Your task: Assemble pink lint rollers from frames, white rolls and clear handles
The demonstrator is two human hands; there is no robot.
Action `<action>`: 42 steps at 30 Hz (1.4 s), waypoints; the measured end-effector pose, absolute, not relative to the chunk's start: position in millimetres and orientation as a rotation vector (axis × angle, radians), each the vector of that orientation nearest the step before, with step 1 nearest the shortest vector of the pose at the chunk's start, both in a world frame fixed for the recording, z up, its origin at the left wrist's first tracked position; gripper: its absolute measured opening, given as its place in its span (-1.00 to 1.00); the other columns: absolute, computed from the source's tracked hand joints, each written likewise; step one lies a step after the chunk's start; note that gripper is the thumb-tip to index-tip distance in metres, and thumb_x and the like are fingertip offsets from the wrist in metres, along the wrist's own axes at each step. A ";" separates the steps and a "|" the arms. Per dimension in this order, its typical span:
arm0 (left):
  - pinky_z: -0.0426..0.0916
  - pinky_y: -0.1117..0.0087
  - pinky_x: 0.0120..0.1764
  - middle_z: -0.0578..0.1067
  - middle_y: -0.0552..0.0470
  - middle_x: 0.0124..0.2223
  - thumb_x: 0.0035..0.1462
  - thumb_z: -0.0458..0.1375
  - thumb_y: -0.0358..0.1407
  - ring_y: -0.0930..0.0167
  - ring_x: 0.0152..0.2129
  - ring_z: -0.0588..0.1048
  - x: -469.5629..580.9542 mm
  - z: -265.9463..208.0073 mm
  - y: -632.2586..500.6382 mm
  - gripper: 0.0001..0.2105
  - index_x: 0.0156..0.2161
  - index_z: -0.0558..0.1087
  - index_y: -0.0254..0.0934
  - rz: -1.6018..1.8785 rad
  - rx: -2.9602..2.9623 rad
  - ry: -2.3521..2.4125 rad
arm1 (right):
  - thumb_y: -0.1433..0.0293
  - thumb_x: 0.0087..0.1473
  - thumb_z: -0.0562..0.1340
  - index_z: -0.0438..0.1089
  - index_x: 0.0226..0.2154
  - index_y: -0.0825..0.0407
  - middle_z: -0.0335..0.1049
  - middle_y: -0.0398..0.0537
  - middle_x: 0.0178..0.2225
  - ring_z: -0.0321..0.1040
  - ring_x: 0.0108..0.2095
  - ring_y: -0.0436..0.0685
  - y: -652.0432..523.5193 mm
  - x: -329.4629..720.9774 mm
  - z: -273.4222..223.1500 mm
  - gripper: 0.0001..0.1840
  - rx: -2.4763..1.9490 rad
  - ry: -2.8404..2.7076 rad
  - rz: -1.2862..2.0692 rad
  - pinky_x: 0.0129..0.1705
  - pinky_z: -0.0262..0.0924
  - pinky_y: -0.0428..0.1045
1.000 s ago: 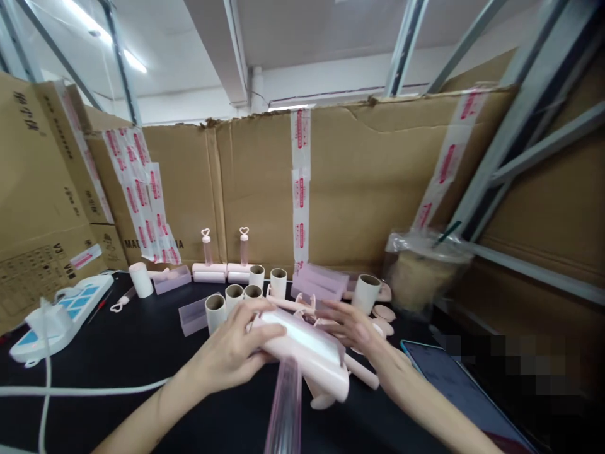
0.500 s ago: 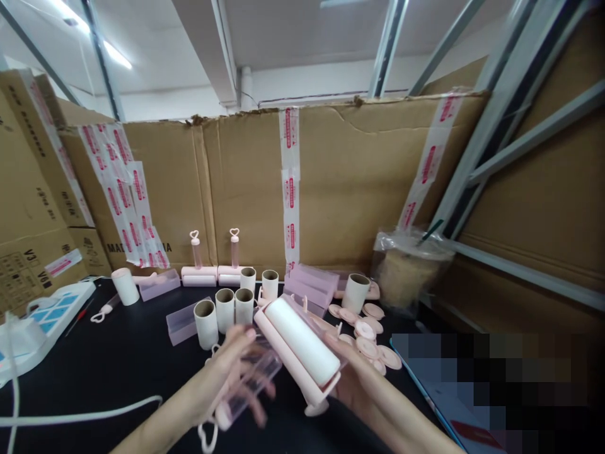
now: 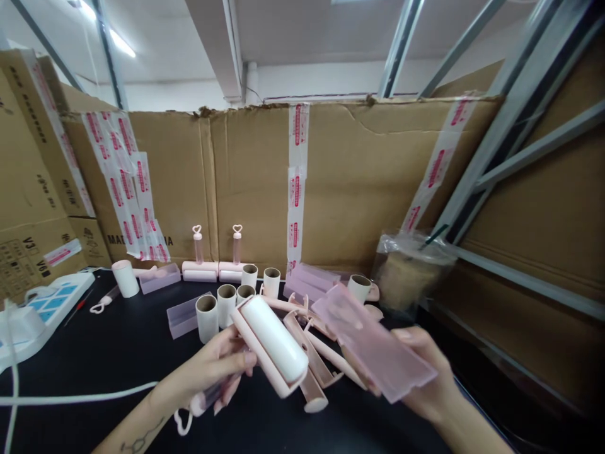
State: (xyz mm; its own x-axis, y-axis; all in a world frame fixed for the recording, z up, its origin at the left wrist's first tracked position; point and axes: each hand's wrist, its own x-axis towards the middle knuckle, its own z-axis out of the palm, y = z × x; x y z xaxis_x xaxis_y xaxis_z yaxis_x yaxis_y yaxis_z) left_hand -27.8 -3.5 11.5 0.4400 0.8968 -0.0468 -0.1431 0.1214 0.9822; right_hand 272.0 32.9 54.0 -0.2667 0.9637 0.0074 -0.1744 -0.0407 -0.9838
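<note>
"What is your left hand (image 3: 227, 366) doing, nearest you?"

"It's gripping the heart-ringed handle (image 3: 198, 403), fingers curled, and holding the pink-framed roller (image 3: 274, 337) up over the tabletop (image 3: 118, 359)."

"And your right hand (image 3: 428, 375)?"

"It's clasping the translucent pink cover (image 3: 373, 343), apart from the roller on its right."

"Farther off?"

"Pink frames (image 3: 317, 366) are lying jumbled; beyond them, white tubes (image 3: 207, 320) are standing, and two rollers with upright handles (image 3: 200, 271) are resting by the cardboard wall (image 3: 255, 183)."
</note>
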 end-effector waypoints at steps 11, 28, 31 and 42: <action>0.14 0.69 -0.84 0.38 0.12 -0.41 0.07 0.18 -0.16 0.66 -0.84 0.30 -17.9 -9.6 6.1 -0.64 -0.10 0.23 -0.30 0.988 1.166 0.746 | 0.27 -0.31 0.39 0.09 -0.25 -0.12 0.33 -0.13 -0.30 0.40 -0.32 0.14 134.8 263.6 95.3 -0.42 -0.984 -1.292 0.877 -0.23 0.37 0.07; 0.19 0.65 -0.83 0.38 0.12 -0.41 0.06 0.19 -0.16 0.65 -0.82 0.29 -16.7 -0.7 0.2 -0.65 -0.14 0.23 -0.31 1.024 1.149 0.731 | 0.10 -0.49 0.44 0.17 -0.19 0.03 0.20 0.10 -0.09 0.12 0.02 0.40 170.3 254.9 36.3 -0.21 -1.167 -1.668 0.424 0.09 -0.03 0.24; 0.17 0.66 -0.83 0.36 0.13 -0.41 0.06 0.18 -0.12 0.66 -0.81 0.28 -14.5 2.4 -1.0 -0.65 -0.17 0.21 -0.29 1.084 1.130 0.755 | 0.05 -0.30 0.36 0.15 -0.11 0.00 0.09 0.13 0.03 -0.08 0.14 0.42 144.1 249.2 45.7 -0.28 -1.124 -1.651 0.412 0.18 -0.23 0.26; 0.37 0.47 -0.56 0.34 0.06 -0.30 0.09 0.16 -0.14 0.53 -0.58 0.38 2.2 -4.2 -18.0 -0.69 -0.14 0.23 -0.22 1.119 1.106 0.587 | 0.17 0.03 0.23 0.17 -0.14 -0.12 0.31 -0.06 -0.23 0.34 -0.32 0.11 7.8 201.8 24.6 -0.64 -0.803 -1.636 1.262 -0.23 0.31 0.07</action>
State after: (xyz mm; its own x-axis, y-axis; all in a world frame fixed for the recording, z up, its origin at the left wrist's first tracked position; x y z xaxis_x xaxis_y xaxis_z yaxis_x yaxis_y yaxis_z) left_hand 2.2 -18.0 -4.2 0.3725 0.9175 0.1392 -0.4075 0.0269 0.9128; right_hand 201.8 7.8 24.6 -0.3915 0.8829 0.2592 -0.0261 0.2709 -0.9623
